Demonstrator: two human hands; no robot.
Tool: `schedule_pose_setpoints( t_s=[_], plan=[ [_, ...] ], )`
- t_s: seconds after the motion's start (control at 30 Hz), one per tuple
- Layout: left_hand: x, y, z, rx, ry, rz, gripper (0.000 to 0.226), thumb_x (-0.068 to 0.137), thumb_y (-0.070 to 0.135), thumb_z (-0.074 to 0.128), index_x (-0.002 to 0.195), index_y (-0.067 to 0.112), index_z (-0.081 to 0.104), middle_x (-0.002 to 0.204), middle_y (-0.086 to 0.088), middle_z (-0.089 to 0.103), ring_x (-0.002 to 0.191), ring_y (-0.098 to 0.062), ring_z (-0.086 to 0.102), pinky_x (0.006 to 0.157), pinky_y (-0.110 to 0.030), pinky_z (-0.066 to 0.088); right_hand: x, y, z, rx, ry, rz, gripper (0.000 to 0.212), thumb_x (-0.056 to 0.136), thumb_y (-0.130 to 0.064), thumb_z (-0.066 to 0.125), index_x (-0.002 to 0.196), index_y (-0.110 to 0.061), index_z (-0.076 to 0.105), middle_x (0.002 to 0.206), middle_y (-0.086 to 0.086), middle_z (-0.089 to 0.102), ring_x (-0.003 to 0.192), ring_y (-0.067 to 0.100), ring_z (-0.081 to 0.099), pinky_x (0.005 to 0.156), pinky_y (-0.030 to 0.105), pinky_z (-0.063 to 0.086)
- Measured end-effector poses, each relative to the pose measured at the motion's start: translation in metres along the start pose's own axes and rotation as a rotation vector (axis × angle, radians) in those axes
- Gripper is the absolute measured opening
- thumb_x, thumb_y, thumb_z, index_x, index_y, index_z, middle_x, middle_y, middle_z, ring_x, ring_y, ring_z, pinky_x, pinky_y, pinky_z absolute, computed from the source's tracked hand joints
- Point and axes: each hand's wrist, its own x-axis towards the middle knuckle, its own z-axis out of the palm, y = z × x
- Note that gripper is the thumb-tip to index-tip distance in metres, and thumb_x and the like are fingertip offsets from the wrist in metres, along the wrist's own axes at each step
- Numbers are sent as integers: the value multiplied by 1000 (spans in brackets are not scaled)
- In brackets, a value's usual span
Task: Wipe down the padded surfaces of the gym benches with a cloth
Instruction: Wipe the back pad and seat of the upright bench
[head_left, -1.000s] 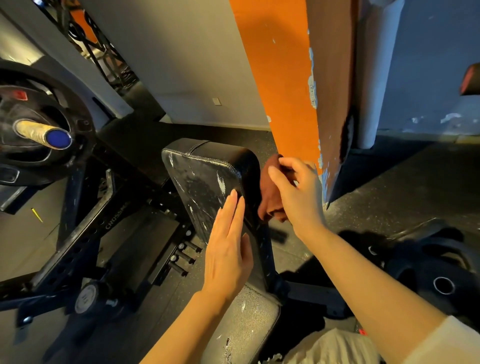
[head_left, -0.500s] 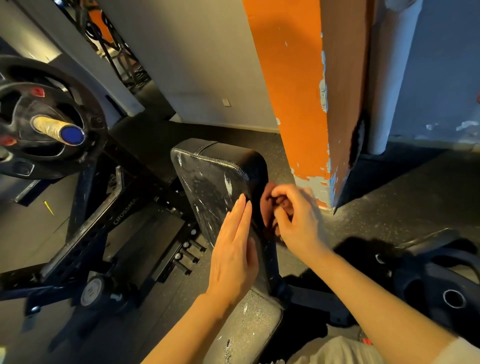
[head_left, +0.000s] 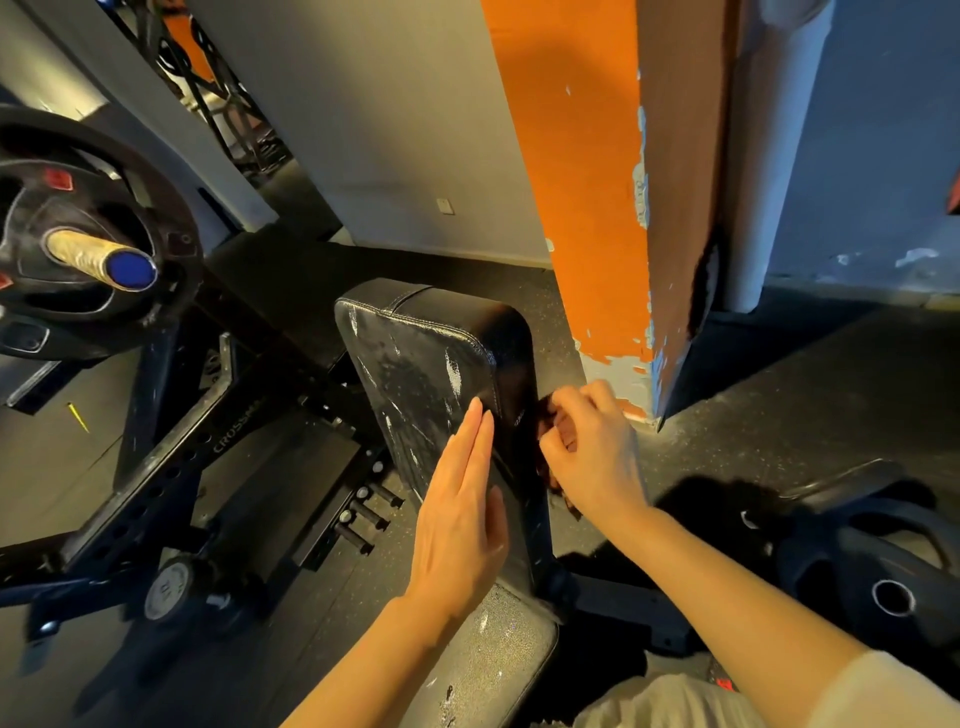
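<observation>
The left hand (head_left: 462, 525) lies flat w/ straight fingers on the raised back pad (head_left: 431, 374), and the right hand (head_left: 592, 452) grips the dark red cloth (head_left: 558, 431) vs. the pad's right side. The cloth is bunched small, so it could slip out or miss spots; the worn pad might peel more if rubbed hard. Count: 2 hands, 1 cloth, 1 back pad, 1 seat pad (head_left: 498, 660), 1 orange pillar (head_left: 571, 182).

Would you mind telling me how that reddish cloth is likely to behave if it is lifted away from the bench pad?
The cloth looks floppy: it bunches into folds inside the right hand. It is probably light, since one hand holds it against the backrest pad. A loose end hangs below the hand, so it would likely dangle.
</observation>
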Motion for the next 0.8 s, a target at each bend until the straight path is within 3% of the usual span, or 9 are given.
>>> schedule_pose_setpoints(
  t_s=[0.13,0.27,0.33,0.4,0.47,0.57,0.67,0.73,0.8],
  plan=[
    [1,0,1,-27,-18,5,93,74,-13,61,154,12,19,163,3,11,147,-16,21,101,-45,48,21,-35,-4,142,254,-123,35,84,-21,71,115,-17,57,127,5,40,112,14,43,86,14,42],
    [1,-1,2,-44,-12,32,89,76,-9,58,153,9,18,163,0,10,148,-15,19,110,-40,41,10,-26,15,63,158,-234,35,87,-9,62,118,-16,48,130,5,44,109,22,46,82,29,51],
    [1,-3,3,-34,-13,43,91,77,-12,61,153,9,18,163,0,10,148,-14,18,116,-26,29,-2,-5,17,7,-1,-223,33,87,-5,60,116,-15,49,126,3,42,108,22,48,79,20,47],
    [0,-5,4,-38,-23,40,91,78,-12,61,154,11,17,163,2,8,144,-20,29,111,-29,39,-8,7,14,10,-82,-87,28,88,-5,61,114,-13,52,121,2,42,105,21,53,73,10,41],
    [-2,-6,5,-51,-29,31,90,78,-12,61,154,10,17,163,2,8,140,-27,38,101,-41,49,-8,1,6,94,65,-28,31,86,-7,66,114,-13,53,123,3,41,103,16,54,71,5,39],
    [-5,-5,7,-61,-36,50,90,74,-15,61,152,4,19,162,-6,11,148,-19,18,116,-32,31,-5,-20,9,119,243,-211,24,88,-8,63,110,-13,55,123,5,42,102,15,52,81,14,47],
    [-4,-9,10,-29,-70,70,88,76,-12,59,152,4,19,162,-9,10,149,-17,14,118,-36,26,-15,-8,26,-28,106,-238,24,87,-3,61,109,-10,58,119,10,51,101,24,54,80,27,53],
    [-3,-13,10,11,-96,75,91,75,-13,61,153,7,18,163,-8,9,149,-15,12,118,-44,25,-26,14,31,-126,-95,-88,31,86,-2,62,115,-12,58,121,8,50,107,25,55,82,31,55],
    [-3,-14,7,34,-128,81,94,74,-14,63,153,8,17,163,-7,9,149,-15,9,120,-41,17,-31,23,26,-100,-124,39,29,88,-5,61,116,-13,59,121,4,47,106,24,56,83,29,55]
  ],
)
